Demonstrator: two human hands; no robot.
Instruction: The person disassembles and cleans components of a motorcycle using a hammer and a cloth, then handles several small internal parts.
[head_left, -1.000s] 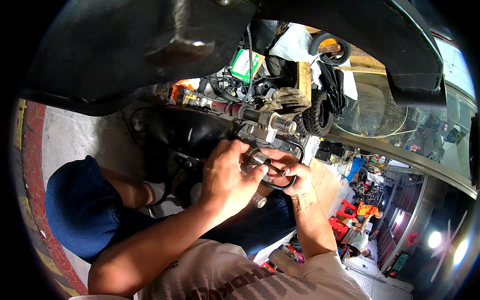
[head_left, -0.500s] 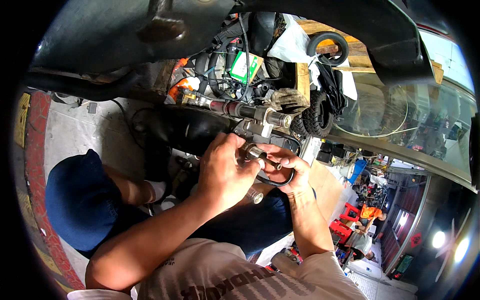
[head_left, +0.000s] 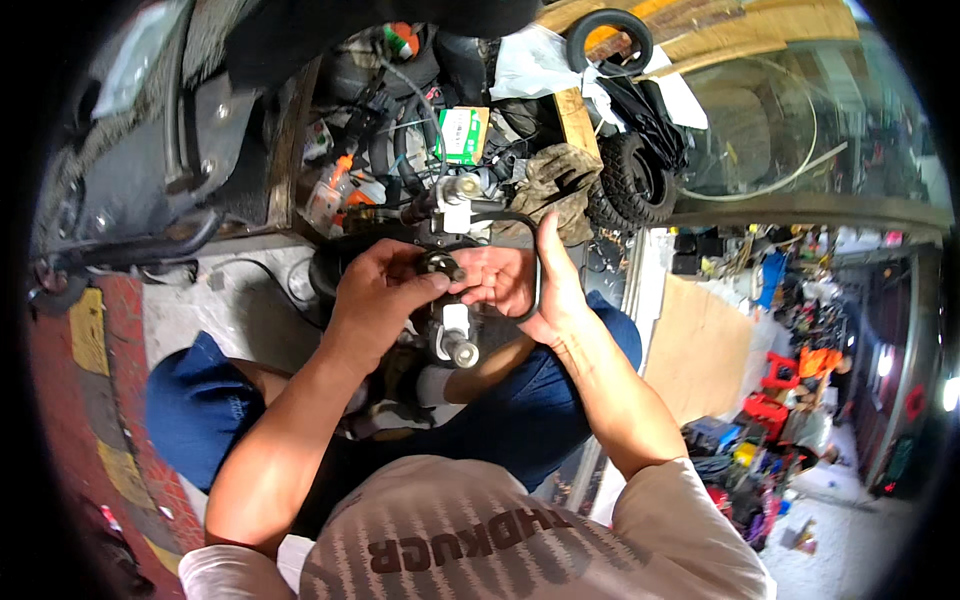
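Note:
A dark metal tube end (head_left: 440,264) of what looks like a scooter's front fork is pinched between the thumb and fingers of my left hand (head_left: 375,300). On either side of it stand silver-white fork legs with round ends, the near leg (head_left: 457,345) by my lap and the far leg (head_left: 460,192) toward the clutter. My right hand (head_left: 535,285) lies palm up just right of the tube, its thumb raised and its fingers loosely bent beside it. A black cable (head_left: 538,262) curves from the fork across this palm. The fork's lower part is hidden below my hands.
Beyond the fork sit a camouflage cloth (head_left: 560,188), a green-and-white box (head_left: 461,136) and tangled cables. Knobby tyres (head_left: 638,180) and a smooth tyre ring (head_left: 609,42) lie at the far right, beside a glass case (head_left: 790,140). A dark vehicle frame (head_left: 185,150) stands far left.
My right hand has loosened from the tube and lifted its thumb. My left hand still grips the tube, which has tilted. The view has shifted, showing both fork legs more plainly.

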